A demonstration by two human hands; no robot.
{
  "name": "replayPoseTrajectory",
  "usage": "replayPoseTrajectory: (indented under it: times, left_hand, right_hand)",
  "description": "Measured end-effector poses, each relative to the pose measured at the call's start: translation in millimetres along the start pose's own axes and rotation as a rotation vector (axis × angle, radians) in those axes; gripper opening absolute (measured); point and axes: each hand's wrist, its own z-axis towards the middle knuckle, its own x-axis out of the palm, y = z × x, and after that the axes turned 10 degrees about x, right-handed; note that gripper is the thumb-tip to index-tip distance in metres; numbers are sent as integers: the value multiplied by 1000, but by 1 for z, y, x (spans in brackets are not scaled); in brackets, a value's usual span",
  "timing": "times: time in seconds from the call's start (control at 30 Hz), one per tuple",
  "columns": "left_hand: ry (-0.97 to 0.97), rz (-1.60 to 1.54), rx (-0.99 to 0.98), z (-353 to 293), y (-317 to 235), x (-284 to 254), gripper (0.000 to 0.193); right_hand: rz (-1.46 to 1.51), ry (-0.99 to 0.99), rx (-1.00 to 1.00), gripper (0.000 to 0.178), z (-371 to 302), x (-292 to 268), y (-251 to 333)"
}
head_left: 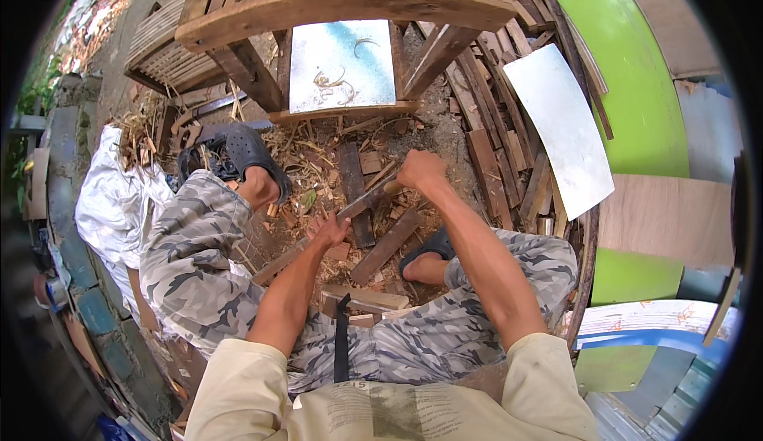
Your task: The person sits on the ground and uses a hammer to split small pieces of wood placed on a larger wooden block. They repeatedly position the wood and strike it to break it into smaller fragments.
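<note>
My right hand [423,170] is a fist around the wooden handle of a long, narrow-bladed tool [367,202]; its exact kind cannot be made out. The blade slants down-left toward my left hand [324,231], whose fingers curl over a narrow wooden strip [280,263] close to the blade's far end. That strip runs on down-left beside my left leg. Under the blade lies a dark wooden board [354,190]. Another short board [387,245] rests at an angle nearer to me. My left palm hides where strip and blade meet.
A wooden frame [342,3] with a curved rail stands ahead, a white-and-blue sheet [342,71] inside it. Planks [485,147] pile up at the right beside a white panel [560,123]. A handsaw [238,128] lies near my left clog [253,157]; shavings cover the ground.
</note>
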Motion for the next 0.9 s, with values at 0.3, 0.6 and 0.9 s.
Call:
replayPoseTrajectory:
  times: [0.3,0.6,0.9]
  left_hand:
    - [-232,-55,641,-18,-104,-63,77]
    - [-54,-158,601,5,-177,-65,82]
    - [-188,100,532,8,-187,-72,41]
  right_hand:
    - [694,-86,-4,66,28,31,-13]
    - [1212,84,-254,70,37,30,-23]
    - [1729,502,-321,76,62,15,-63]
